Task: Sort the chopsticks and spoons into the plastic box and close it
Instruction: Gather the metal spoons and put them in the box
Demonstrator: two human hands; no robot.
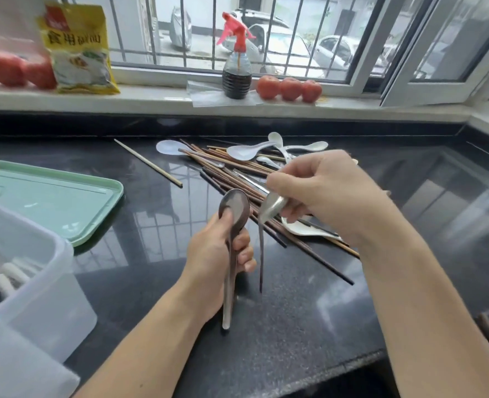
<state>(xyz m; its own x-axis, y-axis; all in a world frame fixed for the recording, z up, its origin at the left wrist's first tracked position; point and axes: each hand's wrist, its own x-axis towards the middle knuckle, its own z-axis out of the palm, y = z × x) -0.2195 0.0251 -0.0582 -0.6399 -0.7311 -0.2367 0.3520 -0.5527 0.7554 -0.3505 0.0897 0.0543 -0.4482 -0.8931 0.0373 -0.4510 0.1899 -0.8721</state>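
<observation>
Fingers of my left hand curl round a steel spoon, bowl up, while my right hand pinches a second spoon by its bowl, handle hanging, likely to pair them. Chopsticks lie heaped on the bench; the plastic box stands open at my left, lid beside it.

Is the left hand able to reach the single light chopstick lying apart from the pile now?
Probably not yet. The path over the counter to the light chopstick looks free, but the left hand already grips a metal spoon, so its fingers are occupied.
</observation>
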